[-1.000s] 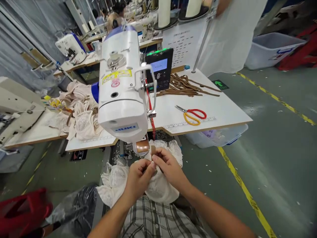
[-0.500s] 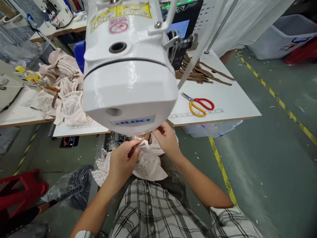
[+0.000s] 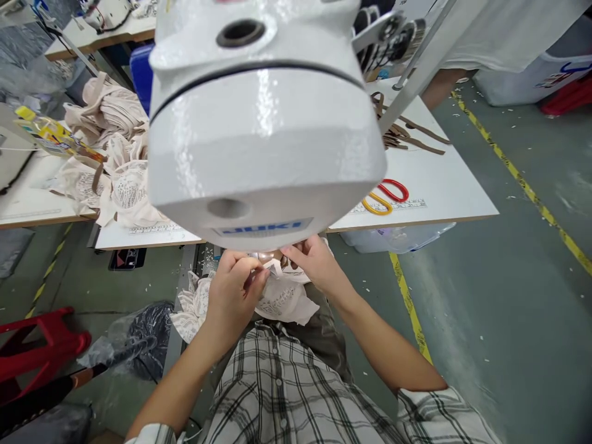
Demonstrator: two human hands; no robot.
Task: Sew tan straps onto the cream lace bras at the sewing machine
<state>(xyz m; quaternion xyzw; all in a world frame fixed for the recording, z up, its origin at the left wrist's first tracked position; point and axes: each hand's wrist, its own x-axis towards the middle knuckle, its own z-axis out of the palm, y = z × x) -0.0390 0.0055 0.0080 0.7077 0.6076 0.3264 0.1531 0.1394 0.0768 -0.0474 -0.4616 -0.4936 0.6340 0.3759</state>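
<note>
A white sewing machine [image 3: 259,148] fills the upper middle of the view, hiding its needle area. Just below its head, my left hand [image 3: 235,290] pinches the edge of a pale lace bra [image 3: 284,300] between thumb and fingers. My right hand [image 3: 317,265] is closed at the bra's other side, close under the machine; its fingertips are partly covered. The lace cup hangs down over my lap, and more pale lace [image 3: 192,305] bunches to the left of my left hand.
Scissors with red and yellow handles [image 3: 386,196] lie on the white table [image 3: 456,191] at right, near brown straps [image 3: 411,137]. Pale bra pieces [image 3: 127,185] and a yellow-capped bottle [image 3: 58,135] are at left. A red stool [image 3: 44,345] stands on the floor. Behind the table is another person's white garment [image 3: 513,34].
My view has moved closer to the machine head, which now looks larger and covers the scissor blades. Both hands keep their grip on the bra, with slight finger shifts.
</note>
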